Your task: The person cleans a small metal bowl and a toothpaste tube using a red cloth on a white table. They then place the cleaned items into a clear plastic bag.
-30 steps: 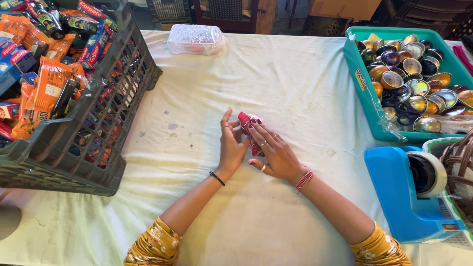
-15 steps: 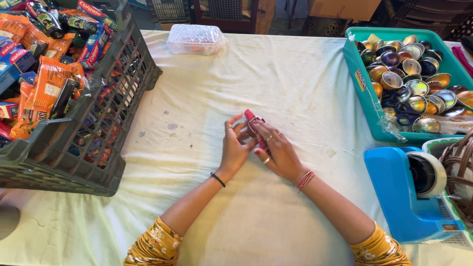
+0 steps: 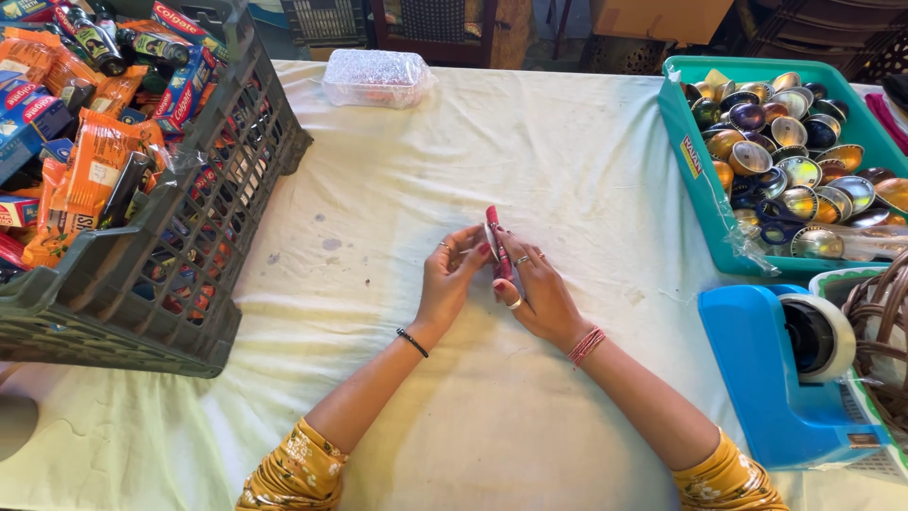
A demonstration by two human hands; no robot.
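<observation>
A small flat red packet [image 3: 494, 238] stands on edge between my two hands over the white tablecloth [image 3: 530, 142]. My left hand [image 3: 452, 279] presses it from the left with its fingertips. My right hand [image 3: 532, 289] grips it from the right, thumb on the lower end. Both hands wear rings; the left wrist has a dark band, the right wrist red threads. Most of the packet is hidden by the fingers.
A dark grey plastic crate [image 3: 161, 246] full of orange snack packs and boxed tubes stands at the left. A teal tray [image 3: 705, 180] of shiny foil cups sits at the right, a blue tape dispenser [image 3: 785, 378] in front of it. A clear plastic container [image 3: 376, 78] lies at the far edge.
The red packet has been turned up from lying flat under the fingers to standing on edge between both hands. The arms have stayed in place.
</observation>
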